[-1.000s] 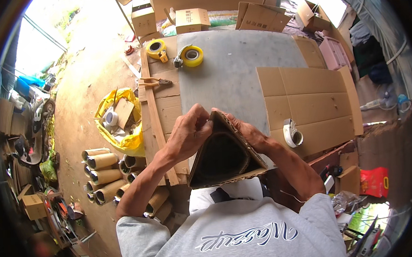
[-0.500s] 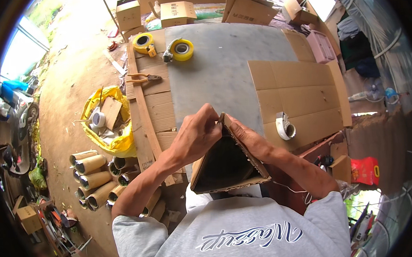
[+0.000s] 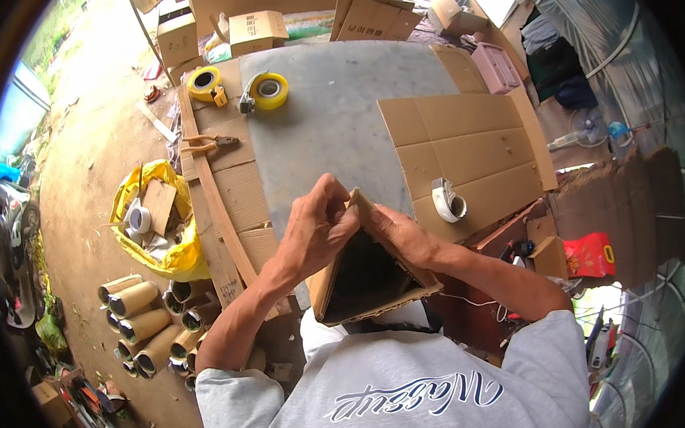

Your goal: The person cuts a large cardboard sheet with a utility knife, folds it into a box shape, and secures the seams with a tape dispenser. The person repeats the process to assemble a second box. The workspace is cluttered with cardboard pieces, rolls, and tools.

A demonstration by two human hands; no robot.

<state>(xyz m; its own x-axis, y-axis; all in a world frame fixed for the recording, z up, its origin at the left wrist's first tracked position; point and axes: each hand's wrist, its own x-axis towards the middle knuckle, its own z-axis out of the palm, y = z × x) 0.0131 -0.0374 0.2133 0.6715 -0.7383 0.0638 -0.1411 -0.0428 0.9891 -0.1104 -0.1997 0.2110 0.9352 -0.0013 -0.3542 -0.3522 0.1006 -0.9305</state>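
A piece of brown cardboard, folded into a three-sided tube, stands close against my body, its dark triangular opening toward me. At the tube's top corner, my left hand is closed, with thumb and curled fingers pinching the meeting edges. My right hand grips the right-hand panel just below that corner, thumb lying along the outside. The fingers behind the panel are hidden. Beyond my right hand, a white tape roll in a dispenser sits on a flat cardboard sheet.
On the grey tabletop lie a yellow tape roll and pliers, with another yellow tape roll at the far left. A yellow bag of scraps and several cardboard tubes are on the floor at left.
The view has shifted, so the table and surroundings appear further left. Both hands still hold the cardboard's top corner, and the tube is tilted slightly differently.
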